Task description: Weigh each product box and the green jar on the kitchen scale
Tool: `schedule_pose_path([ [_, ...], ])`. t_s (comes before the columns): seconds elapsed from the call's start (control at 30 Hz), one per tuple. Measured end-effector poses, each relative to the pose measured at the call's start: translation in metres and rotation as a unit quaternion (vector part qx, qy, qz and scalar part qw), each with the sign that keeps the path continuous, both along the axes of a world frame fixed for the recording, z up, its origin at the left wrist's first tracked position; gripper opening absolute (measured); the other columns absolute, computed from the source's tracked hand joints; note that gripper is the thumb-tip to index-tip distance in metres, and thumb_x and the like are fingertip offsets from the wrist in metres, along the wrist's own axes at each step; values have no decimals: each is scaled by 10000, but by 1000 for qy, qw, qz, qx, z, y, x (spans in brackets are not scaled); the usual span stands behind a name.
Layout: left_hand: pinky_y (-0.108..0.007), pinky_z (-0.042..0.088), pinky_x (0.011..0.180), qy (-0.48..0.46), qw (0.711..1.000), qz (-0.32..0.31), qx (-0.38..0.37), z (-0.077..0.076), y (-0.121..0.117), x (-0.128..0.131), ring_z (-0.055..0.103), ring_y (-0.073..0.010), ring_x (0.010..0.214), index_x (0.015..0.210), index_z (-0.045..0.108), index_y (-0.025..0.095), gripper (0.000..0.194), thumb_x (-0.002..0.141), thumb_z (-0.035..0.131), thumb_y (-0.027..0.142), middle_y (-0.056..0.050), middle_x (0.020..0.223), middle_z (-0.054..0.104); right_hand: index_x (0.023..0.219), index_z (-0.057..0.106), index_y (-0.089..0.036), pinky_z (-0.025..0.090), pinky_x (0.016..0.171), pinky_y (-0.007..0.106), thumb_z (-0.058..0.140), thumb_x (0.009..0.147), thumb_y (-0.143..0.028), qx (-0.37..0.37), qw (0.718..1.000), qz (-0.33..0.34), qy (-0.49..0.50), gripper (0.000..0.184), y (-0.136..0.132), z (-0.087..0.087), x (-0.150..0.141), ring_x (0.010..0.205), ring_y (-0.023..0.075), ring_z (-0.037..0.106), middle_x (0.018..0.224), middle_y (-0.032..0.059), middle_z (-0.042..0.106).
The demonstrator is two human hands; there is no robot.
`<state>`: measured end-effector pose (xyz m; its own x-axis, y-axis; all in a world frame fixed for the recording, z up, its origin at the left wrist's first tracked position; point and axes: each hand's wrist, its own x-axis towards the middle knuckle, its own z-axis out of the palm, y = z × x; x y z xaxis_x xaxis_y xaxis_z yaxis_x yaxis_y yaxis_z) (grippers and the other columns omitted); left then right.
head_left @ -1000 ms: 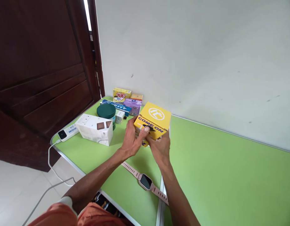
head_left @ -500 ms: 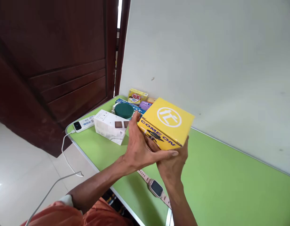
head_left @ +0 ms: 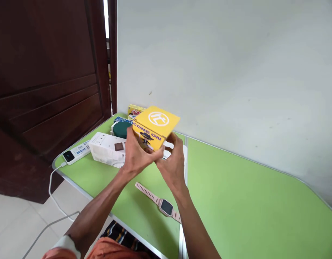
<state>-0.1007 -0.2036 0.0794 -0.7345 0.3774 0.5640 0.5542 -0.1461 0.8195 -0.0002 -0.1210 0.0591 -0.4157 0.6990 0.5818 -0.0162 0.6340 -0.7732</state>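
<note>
A yellow cardboard box (head_left: 156, 124) with a white round logo on top and "COME ON" on its front is held up over the table, tilted toward me. My left hand (head_left: 137, 154) grips its left side and lower front, thumb stretched along the bottom edge. My right hand (head_left: 172, 162) holds it from the right and below, with those fingers partly hidden behind the box. Between my forearms, a pink smartwatch (head_left: 166, 207) lies flat on the green table (head_left: 249, 194). Behind my right hand, part of a white object (head_left: 185, 158) shows on the table.
Left of my hands stand a white box (head_left: 106, 148) and a green-lidded tub (head_left: 121, 129). Behind are a blue box (head_left: 119, 119) and a yellow printed box (head_left: 133, 110). A white device (head_left: 76, 151) with a cable (head_left: 54, 196) sits at the left table edge, near a dark door (head_left: 47, 90).
The yellow box, in both hands throughout, first came nearer and higher, then moved back and left. My right fingers have shifted to its right rear side. The camera view swung away and back.
</note>
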Motion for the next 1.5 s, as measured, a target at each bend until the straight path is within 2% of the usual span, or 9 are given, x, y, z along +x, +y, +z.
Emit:
schedule_pose_path([
  [0.17,-447,628,804,25,998,49,28,33,14,-26,719,-277,973,1119,432,261,745,607,945,434,-67,1084,681,1604,377,-315,557,1081,609,879,764,-629,-40,999,30,4,1027,19,6,2,1466,370,509,1615,166,490],
  [0.27,-447,630,829,50,997,42,29,37,19,-30,720,-279,1000,1110,435,271,721,615,943,407,-76,1097,684,1623,359,-324,517,1129,644,864,784,-656,-38,998,42,6,1034,26,6,-5,1509,377,473,1668,159,445],
  [0.5,-469,629,878,59,997,55,-10,12,32,-25,726,-302,1029,1161,429,245,795,585,939,448,-79,1126,682,1614,359,-283,500,1154,631,884,740,-505,29,997,75,11,1044,42,16,-30,1469,379,500,1612,164,484],
  [0.77,-550,544,1100,97,993,27,-58,-13,46,-34,629,-375,1310,1428,423,191,1023,613,966,489,-173,1359,614,1422,495,-248,596,1031,515,888,703,-457,-40,995,87,33,846,53,2,-42,1242,325,666,1403,151,653],
  [0.9,-619,392,1255,129,990,23,-53,-14,22,-30,431,-419,1545,1605,307,229,1150,708,923,600,-214,1613,441,1383,496,-245,637,920,485,908,660,-512,-89,995,47,19,874,52,-18,-38,1177,323,686,1335,140,679],
  [1.0,-596,368,1288,160,985,63,4,-5,-12,-35,420,-378,1571,1633,307,284,993,847,827,597,-163,1653,418,1350,499,-255,644,856,461,929,634,-514,-116,993,21,-12,875,45,-35,-31,1170,322,670,1310,128,669],
  [1.13,-561,399,1280,168,973,155,41,-1,-47,-55,509,-334,1505,1579,414,307,792,920,758,580,-126,1576,500,1343,498,-239,602,966,520,927,636,-471,-109,993,-8,-44,859,29,-57,-30,1195,339,646,1300,131,653],
  [1.3,-587,398,1265,111,964,237,-38,-25,-66,-79,502,-345,1496,1562,418,243,778,925,745,549,-182,1565,505,1385,485,-218,558,1019,556,930,606,-478,-109,991,-24,-69,934,23,-81,-41,1240,370,614,1347,159,623],
  [1.5,-623,346,1278,36,959,270,-78,-54,-82,-98,438,-388,1525,1548,442,188,845,863,806,523,-218,1582,487,1322,522,-185,519,1075,563,908,613,-506,-108,991,-19,-75,869,34,-98,-60,1233,370,625,1297,163,655],
])
